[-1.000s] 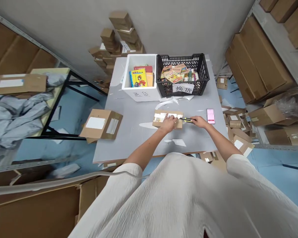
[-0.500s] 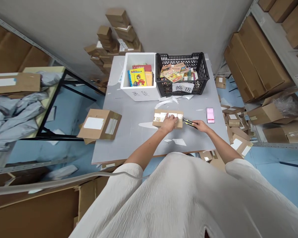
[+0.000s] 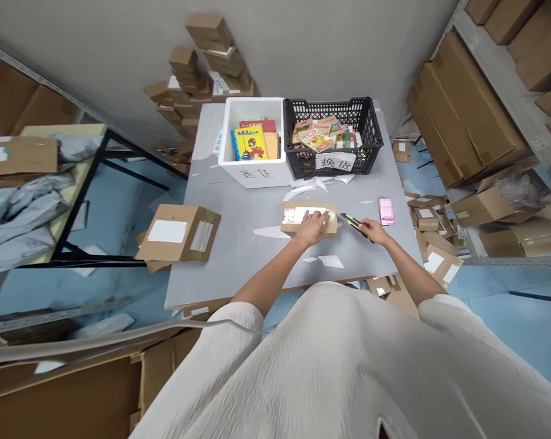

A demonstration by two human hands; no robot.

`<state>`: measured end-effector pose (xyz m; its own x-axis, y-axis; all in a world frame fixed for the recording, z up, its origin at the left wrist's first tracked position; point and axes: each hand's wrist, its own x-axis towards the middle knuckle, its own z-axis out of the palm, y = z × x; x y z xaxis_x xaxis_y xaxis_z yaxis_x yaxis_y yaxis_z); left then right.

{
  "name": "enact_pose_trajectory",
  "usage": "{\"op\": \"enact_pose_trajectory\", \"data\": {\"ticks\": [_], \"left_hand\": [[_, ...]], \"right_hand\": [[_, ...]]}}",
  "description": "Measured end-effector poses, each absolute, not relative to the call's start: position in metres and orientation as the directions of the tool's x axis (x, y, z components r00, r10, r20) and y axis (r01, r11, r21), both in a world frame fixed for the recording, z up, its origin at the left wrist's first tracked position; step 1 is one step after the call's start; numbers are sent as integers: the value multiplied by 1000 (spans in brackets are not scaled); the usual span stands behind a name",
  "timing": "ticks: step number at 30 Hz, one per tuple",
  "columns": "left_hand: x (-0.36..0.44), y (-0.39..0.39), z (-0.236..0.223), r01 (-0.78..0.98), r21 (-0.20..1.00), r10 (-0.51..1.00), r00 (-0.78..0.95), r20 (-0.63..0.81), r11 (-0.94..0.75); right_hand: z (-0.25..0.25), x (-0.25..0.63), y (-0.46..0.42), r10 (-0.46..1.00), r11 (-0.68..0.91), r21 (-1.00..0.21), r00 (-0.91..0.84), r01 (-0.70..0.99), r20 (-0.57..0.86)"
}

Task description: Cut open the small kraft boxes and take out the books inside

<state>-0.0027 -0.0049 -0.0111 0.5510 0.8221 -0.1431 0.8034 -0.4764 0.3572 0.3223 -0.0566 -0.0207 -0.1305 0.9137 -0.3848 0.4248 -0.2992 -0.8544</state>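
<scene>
A small brown cardboard box (image 3: 290,228) with a white label and shiny tape lies on the grey table (image 3: 238,259). My left hand (image 3: 310,228) rests on top of it, fingers stretched across the label and somewhat spread. In my right hand (image 3: 373,231) is a black and yellow utility knife (image 3: 354,224), its front end pointing left toward the box's right end, with a small gap between. The fingers of that hand are closed round the handle. A phone (image 3: 386,211) with a pinkish screen lies to the right of this hand.
Behind the box stand a white foam bin (image 3: 257,175) and a black plastic crate (image 3: 334,166), both with books. A larger carton (image 3: 178,233) is at the table's left edge. Paper scraps (image 3: 331,261) lie on the tabletop. Shelves with cartons (image 3: 467,116) flank the right side.
The utility knife has drawn back a little to the right from the box's end and turned slightly. My left hand stays on the box. The whole view has shifted slightly.
</scene>
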Motion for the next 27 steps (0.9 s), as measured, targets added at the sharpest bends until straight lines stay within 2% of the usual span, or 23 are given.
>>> {"op": "enact_pose_trajectory", "data": {"ticks": [3,8,12,16,20,27], "left_hand": [[-4,-4,-7,821,411,881,467,-82,-397],[0,6,-3,871,360,915,392,-95,-335],[3,17,-6,858,357,890,437,-131,-369],[6,28,-6,851,347,865,471,-173,-394],[7,29,-2,857,350,871,458,-177,-379],[6,8,-6,848,329,880,466,-89,-416]], "right_hand": [[-17,322,-60,917,-312,-863,-111,397,-382],[-4,317,-67,935,-245,-840,-111,484,-336],[7,311,-70,960,-42,-743,-178,667,-214],[9,304,-68,954,156,-581,-273,799,-120],[3,298,-66,953,181,-476,-273,860,-132],[-9,290,-68,968,148,-470,-225,870,-112]]}}
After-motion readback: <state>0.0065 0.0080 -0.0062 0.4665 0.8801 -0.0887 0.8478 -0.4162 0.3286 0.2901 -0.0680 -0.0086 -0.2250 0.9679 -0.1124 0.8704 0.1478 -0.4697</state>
